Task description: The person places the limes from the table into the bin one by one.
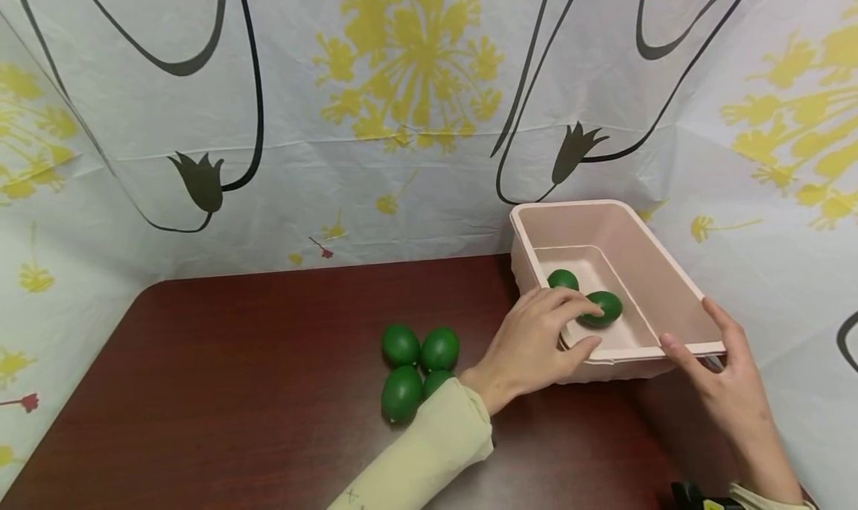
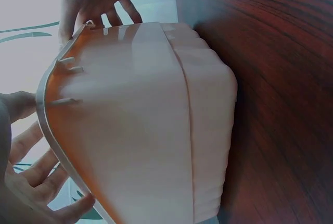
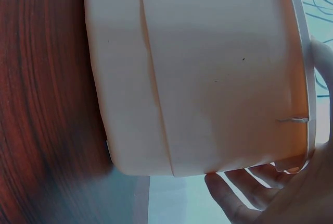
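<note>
A pale pink plastic bin [image 1: 660, 272] stands at the table's right back, with two green limes inside it. My left hand [image 1: 529, 346] reaches over the bin's near left corner. Its fingers are stretched out and touch the nearer lime [image 1: 608, 307], while the thumb lies along the near rim. The other lime [image 1: 563, 279] sits just behind. My right hand [image 1: 720, 368] holds the bin's near right corner, thumb on the rim and fingers outside. The wrist views show the bin wall [image 2: 140, 130] [image 3: 208, 78] close up, with the left hand's fingers [image 2: 31, 177] and the right hand's fingers [image 3: 255, 195] at its rim.
Several more green limes [image 1: 418, 368] lie clustered on the dark red-brown table [image 1: 234, 391], left of my left forearm. A white sheet with yellow flowers [image 1: 402, 85] walls in the back and both sides. A black object [image 1: 690, 495] shows at the bottom right edge.
</note>
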`<state>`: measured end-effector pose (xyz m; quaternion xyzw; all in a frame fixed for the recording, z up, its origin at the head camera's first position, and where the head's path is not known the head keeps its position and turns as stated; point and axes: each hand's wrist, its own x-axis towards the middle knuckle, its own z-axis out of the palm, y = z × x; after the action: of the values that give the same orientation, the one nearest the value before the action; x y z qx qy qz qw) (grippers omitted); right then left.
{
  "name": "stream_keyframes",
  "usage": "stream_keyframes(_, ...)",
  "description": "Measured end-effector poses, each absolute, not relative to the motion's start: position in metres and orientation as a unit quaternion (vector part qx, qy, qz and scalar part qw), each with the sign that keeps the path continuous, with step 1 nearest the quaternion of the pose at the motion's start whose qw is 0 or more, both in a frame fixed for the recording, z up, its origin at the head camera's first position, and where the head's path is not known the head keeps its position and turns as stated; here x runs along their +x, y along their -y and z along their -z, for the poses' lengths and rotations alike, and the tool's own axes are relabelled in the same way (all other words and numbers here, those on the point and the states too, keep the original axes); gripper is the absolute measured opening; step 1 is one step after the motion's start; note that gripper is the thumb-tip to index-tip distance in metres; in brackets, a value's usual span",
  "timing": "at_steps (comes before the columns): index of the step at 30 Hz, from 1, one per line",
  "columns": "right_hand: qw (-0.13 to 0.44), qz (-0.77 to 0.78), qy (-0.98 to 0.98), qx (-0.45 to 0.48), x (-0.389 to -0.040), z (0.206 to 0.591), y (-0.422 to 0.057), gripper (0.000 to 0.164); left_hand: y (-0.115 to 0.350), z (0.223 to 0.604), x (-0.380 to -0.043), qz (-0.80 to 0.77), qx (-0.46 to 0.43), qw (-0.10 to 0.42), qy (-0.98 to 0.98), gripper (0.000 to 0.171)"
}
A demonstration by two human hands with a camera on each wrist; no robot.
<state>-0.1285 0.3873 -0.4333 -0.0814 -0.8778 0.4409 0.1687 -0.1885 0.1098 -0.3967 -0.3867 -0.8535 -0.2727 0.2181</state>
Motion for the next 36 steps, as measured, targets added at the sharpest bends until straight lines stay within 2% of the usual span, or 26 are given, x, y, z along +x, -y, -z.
stream_keyframes(13, 0.171, -0.448, 0.874, -0.081, -0.129, 0.434, -0.388, 0.083, -0.090, 0.406, -0.190, 0.360, -0.376, 0.208, 0.828, 0.026)
stream_keyframes(36, 0.164, -0.457, 0.870, -0.084, -0.129, 0.434, -0.387, 0.084, -0.052, 0.419, -0.190, 0.370, -0.335, 0.180, 0.848, 0.019)
